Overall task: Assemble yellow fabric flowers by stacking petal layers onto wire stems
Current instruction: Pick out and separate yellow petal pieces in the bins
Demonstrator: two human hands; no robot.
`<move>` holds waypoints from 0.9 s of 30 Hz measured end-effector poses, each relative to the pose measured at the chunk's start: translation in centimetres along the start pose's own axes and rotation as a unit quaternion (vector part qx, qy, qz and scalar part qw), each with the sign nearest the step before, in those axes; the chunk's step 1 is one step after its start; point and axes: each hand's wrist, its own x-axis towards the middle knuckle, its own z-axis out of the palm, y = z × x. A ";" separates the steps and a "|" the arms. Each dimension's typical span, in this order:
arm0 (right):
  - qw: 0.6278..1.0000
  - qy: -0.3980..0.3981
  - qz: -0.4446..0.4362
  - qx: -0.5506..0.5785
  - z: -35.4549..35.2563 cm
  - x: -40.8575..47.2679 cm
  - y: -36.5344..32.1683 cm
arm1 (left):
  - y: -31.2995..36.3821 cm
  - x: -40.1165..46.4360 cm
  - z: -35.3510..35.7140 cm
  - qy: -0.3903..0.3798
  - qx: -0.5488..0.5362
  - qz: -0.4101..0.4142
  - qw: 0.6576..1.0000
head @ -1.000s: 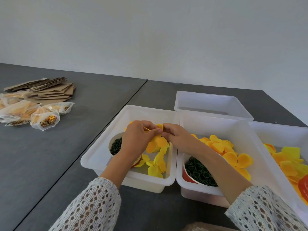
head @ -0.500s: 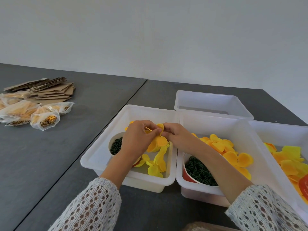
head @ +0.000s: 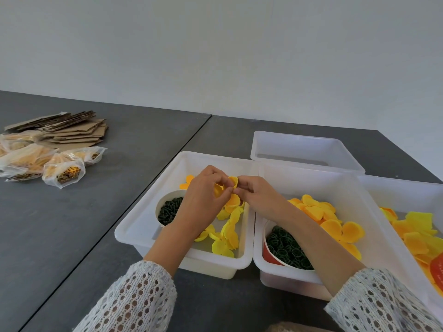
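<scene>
Both hands meet over the left tub [head: 143,212] on the bench [head: 72,236]. The left hand [head: 203,200] has its fingers curled round a yellow flower [head: 231,188], and the right hand [head: 259,197] pinches the same flower from the other side. Loose yellow petals [head: 227,238] lie in the tub below, next to a cup of dark green bits [head: 169,209]. The middle tub [head: 374,212] holds orange-yellow petals [head: 335,224] and a red cup of green rings [head: 285,245]. Bagged parts [head: 62,171] and cardboard [head: 72,130] sit far left.

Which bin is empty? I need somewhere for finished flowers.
The far bin, behind the others: no petals or cup inside. The other three hold yellow petals.
</scene>
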 end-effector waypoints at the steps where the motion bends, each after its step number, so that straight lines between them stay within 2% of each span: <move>1: 1.000 0.003 0.001 0.003 0.0 0.0 0.0 | 0.1 0.0 0.0 0.000 -0.006 0.001 1.000; 7: 1.000 -0.001 0.010 0.016 0.0 0.2 -0.1 | 0.0 -0.1 0.2 0.011 0.002 0.005 1.000; 17: 0.999 0.038 0.013 0.023 0.2 0.1 0.0 | 0.7 -0.2 0.0 0.038 -0.009 -0.003 0.999; 23: 0.996 0.077 0.030 -0.018 0.4 0.4 -0.1 | 0.8 -0.2 0.0 0.021 -0.018 -0.013 1.000; 27: 0.993 0.090 0.012 -0.077 0.7 0.4 0.1 | 0.7 -0.2 0.1 0.009 -0.012 0.001 1.000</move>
